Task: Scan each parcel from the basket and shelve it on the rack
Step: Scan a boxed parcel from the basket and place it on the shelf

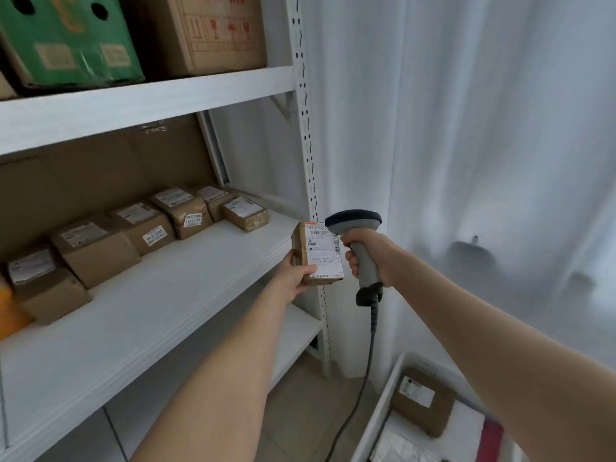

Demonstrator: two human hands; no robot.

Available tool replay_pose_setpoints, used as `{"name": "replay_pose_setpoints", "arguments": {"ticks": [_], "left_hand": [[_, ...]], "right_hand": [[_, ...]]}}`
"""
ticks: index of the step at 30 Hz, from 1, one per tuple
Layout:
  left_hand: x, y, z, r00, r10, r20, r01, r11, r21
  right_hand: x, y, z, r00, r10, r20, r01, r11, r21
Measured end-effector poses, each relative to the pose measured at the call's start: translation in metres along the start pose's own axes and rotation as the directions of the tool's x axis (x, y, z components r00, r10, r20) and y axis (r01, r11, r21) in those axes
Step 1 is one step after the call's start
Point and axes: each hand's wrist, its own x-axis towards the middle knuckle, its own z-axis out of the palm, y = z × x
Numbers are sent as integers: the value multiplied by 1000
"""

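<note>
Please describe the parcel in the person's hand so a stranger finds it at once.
Look at the white metal rack's right front post. Before it, the left hand holds a small brown cardboard parcel. Only this one is lifted, white label towards you.

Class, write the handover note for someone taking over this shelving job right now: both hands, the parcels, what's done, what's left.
Left hand grips a small parcel, label showing, at the rack edge. Right hand grips the scanner, its head beside the label.
Done: a row of parcels sits on the middle shelf.
Left: finish this one; the basket holds a brown parcel and other packets.
</note>
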Motion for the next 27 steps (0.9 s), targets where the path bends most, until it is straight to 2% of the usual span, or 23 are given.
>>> {"name": "replay_pose_setpoints", "arguments": {"ticks": [13, 27], "left_hand": [[61, 44, -130, 998, 8, -69, -12, 998, -64], [92, 57, -192, 993, -9, -114, 2, 998, -59]], "right_hand": [[76, -27, 129, 997, -25, 73, 30, 997, -66], [117, -34, 192, 998, 3, 69, 7, 990, -139]]}}
